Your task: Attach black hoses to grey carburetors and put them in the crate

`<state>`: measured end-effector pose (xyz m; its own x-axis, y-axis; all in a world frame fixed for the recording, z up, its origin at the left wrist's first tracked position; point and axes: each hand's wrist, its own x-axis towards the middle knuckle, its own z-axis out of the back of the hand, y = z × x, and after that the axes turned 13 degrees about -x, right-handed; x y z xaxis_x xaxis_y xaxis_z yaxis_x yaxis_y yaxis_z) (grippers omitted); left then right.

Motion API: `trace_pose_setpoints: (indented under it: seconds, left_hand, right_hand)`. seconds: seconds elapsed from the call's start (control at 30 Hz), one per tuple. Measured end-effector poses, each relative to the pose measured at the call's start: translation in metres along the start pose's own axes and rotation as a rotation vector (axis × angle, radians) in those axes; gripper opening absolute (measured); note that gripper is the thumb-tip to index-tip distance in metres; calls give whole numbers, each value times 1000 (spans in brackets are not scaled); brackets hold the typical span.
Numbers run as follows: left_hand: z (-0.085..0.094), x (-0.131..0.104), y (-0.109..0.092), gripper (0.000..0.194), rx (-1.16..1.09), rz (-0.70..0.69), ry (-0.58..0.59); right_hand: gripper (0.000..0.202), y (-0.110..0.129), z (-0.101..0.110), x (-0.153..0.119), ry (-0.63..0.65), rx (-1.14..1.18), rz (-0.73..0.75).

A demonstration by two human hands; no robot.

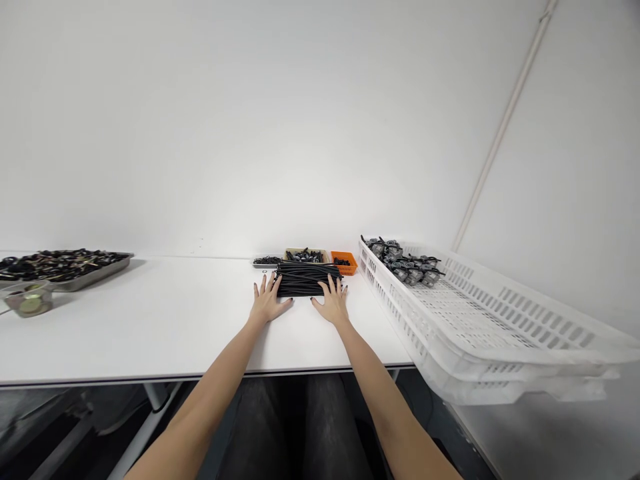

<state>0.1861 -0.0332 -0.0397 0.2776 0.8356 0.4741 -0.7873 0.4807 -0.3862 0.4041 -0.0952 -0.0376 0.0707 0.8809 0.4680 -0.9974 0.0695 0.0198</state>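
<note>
A bundle of long black rods or tubes (305, 280) lies crosswise on the white table (165, 320) in front of me. My left hand (266, 301) rests at the bundle's left end, fingers spread and fingertips at the rods. At the right end, my right hand (333, 303) is also spread, with its fingertips on or against the rods. Neither hand is closed around anything. Just behind the bundle stand a small tray of dark parts (268, 261), a pale yellow basket (327, 256) with black and grey pieces, and an orange basket (350, 269) with small black parts.
At the right, white perforated crates (480, 360) overhang the table's front edge; clear-and-black assemblies (415, 270) lie in the far end. A metal tray (95, 275) heaped with dark parts and a clear plastic container (33, 300) stand at the left. A wall rises behind the table.
</note>
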Motion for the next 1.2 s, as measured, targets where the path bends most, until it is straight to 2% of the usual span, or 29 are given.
trace_pose_setpoints:
  seconds: [0.53, 0.93, 1.2]
  left_hand:
    - [1, -1, -1, 84, -27, 4, 8]
    - [-1, -1, 3, 83, -50, -6, 1]
    - [-1, -1, 4, 82, -68, -9, -9]
  right_hand:
    - [65, -1, -6, 3, 47, 7, -39]
    - [65, 1, -2, 3, 79, 8, -50]
    - [62, 0, -8, 2, 27, 15, -40]
